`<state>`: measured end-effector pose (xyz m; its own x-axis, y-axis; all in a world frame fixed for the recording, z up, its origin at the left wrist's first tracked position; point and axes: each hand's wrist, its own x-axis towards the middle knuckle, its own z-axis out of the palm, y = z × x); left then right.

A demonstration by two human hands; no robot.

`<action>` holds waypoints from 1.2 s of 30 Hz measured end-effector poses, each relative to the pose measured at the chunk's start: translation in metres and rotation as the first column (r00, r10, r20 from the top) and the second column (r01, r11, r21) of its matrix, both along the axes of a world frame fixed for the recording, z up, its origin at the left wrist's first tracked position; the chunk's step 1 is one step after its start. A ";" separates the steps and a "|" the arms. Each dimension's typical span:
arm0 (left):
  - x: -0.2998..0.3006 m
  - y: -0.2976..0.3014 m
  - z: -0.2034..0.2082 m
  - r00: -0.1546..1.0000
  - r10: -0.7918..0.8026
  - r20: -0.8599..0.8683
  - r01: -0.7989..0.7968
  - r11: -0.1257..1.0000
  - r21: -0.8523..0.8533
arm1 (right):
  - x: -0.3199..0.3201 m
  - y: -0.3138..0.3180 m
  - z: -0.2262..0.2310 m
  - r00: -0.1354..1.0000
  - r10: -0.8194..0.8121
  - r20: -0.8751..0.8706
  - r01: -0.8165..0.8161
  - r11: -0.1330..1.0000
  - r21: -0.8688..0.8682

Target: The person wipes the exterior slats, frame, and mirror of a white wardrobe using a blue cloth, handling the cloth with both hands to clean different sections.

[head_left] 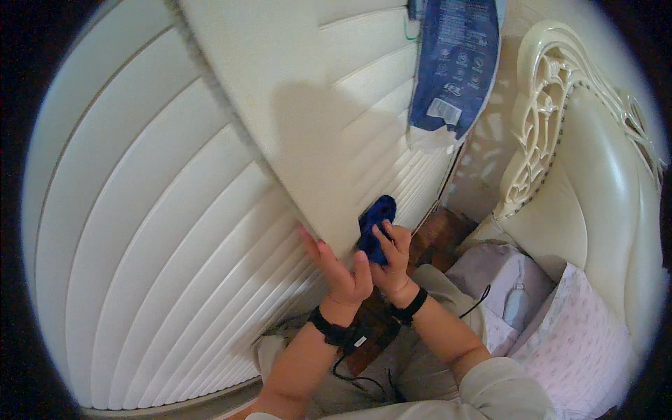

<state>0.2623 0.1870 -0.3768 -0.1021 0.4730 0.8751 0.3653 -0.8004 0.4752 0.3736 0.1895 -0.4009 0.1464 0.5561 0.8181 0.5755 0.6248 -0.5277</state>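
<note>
My right hand (393, 255) presses a crumpled dark blue cloth (380, 217) against the lower part of a cream door panel (259, 63), its fingers bent over the cloth. Beside it, my left hand (339, 276) rests along the panel's edge, with straight fingers on one side and the thumb raised apart. Whether the left palm touches the panel is hard to see. Both wrists wear black bands, with a dark cable hanging below them.
White slatted doors (140, 231) fill the left side. A torn blue printed package (455, 70) hangs at the upper right. A cream padded headboard (588, 147) with a carved frame stands at right, above a pale patterned pillow (577, 350). Reddish-brown floor (441, 234) shows beyond my hands.
</note>
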 end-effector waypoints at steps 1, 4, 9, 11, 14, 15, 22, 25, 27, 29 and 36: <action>0.001 0.000 0.000 0.999 -0.027 0.017 0.027 0.999 -0.020 | 0.004 0.003 -0.001 0.999 0.002 0.035 -0.003 0.999 0.041; 0.000 -0.003 0.006 0.999 -0.048 0.023 0.049 0.997 -0.053 | 0.012 0.008 -0.005 0.998 0.004 0.066 -0.010 0.996 0.092; -0.003 -0.003 0.008 1.000 -0.001 0.021 0.001 1.000 -0.013 | 0.025 0.022 -0.008 0.992 0.018 0.121 -0.037 0.988 0.152; -0.001 -0.006 0.013 0.997 0.067 -0.043 -0.068 0.998 -0.017 | 0.036 0.030 -0.009 0.989 0.019 0.147 -0.045 0.983 0.178; -0.002 -0.008 0.009 0.997 0.073 -0.036 -0.075 0.996 -0.050 | 0.046 0.041 -0.009 0.988 -0.026 0.152 0.000 0.986 0.167; -0.001 -0.008 0.011 0.997 0.072 -0.028 -0.074 0.996 -0.050 | 0.053 0.044 -0.004 0.983 -0.043 0.179 0.015 0.988 0.154; -0.003 -0.007 0.008 0.995 0.092 -0.048 -0.093 0.995 -0.021 | 0.110 0.083 0.018 0.969 -0.152 0.195 0.136 0.987 0.089; -0.003 -0.006 0.010 0.993 0.103 -0.057 -0.103 0.995 -0.007 | 0.140 0.106 0.026 0.963 -0.216 0.162 0.204 0.975 0.090; -0.002 -0.006 0.011 0.990 0.122 -0.073 -0.122 0.992 0.013 | 0.167 0.133 0.008 0.953 -0.301 0.049 0.301 0.954 0.004; -0.003 -0.010 0.011 0.969 0.199 -0.150 -0.202 0.979 -0.007 | 0.189 0.160 0.007 0.946 -0.320 -0.049 0.316 0.946 -0.068; 0.008 -0.007 0.006 0.986 0.145 -0.084 -0.144 0.989 0.016 | 0.273 0.233 0.033 0.828 0.037 -0.559 -0.140 0.980 -0.143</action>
